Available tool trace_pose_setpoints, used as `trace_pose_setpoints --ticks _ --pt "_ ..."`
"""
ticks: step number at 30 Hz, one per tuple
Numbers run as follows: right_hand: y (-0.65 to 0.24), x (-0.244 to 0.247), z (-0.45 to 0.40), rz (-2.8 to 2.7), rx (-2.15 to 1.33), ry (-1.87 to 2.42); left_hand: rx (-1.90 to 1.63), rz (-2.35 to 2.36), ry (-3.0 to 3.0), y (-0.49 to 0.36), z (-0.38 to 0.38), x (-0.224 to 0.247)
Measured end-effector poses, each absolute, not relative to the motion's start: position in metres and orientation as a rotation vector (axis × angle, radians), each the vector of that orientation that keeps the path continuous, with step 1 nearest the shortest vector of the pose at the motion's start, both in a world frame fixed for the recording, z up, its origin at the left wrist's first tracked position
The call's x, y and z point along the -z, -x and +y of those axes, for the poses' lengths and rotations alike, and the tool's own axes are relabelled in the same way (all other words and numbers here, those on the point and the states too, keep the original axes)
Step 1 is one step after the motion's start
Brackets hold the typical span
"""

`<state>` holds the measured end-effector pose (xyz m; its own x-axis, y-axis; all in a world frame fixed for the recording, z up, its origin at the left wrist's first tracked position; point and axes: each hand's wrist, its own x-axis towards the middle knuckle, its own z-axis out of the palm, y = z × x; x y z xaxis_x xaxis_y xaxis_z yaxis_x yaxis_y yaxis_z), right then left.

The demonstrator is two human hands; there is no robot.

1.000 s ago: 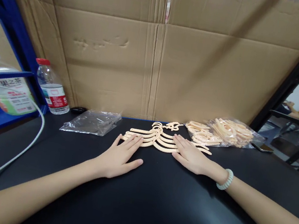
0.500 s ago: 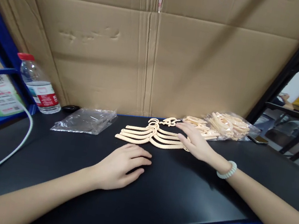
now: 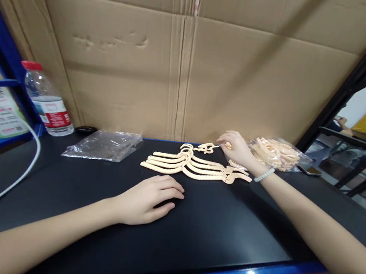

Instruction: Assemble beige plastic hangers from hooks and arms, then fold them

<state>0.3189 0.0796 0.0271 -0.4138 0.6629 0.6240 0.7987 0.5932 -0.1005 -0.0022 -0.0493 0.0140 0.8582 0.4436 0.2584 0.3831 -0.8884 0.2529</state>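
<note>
Several cream-coloured clothes hangers lie overlapped in a fanned row on the black table, their hooks toward the back. My left hand rests palm down in front of them, fingers spread and holding nothing. My right hand is behind the row's right end, fingers bent down in a pinch. A bit of a cream hanger piece shows between its thumb and fingers; most of it is hidden. Small cream pieces lie to the left of this hand.
A clear bag of cream pieces lies at the back right, with a phone beside it. An empty plastic bag, a water bottle and a white cable are on the left. Cardboard walls the back.
My right hand has lifted off the right end of the hanger row and moved back to the loose pieces, its fingers now bent. My left hand has stayed in place.
</note>
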Motion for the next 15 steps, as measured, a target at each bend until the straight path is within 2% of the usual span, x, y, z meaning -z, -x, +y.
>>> trace_pose_setpoints --ticks 15 --pt "-0.304 -0.006 0.096 -2.478 0.257 1.202 -0.445 0.646 -2.827 0.002 -0.051 -0.017"
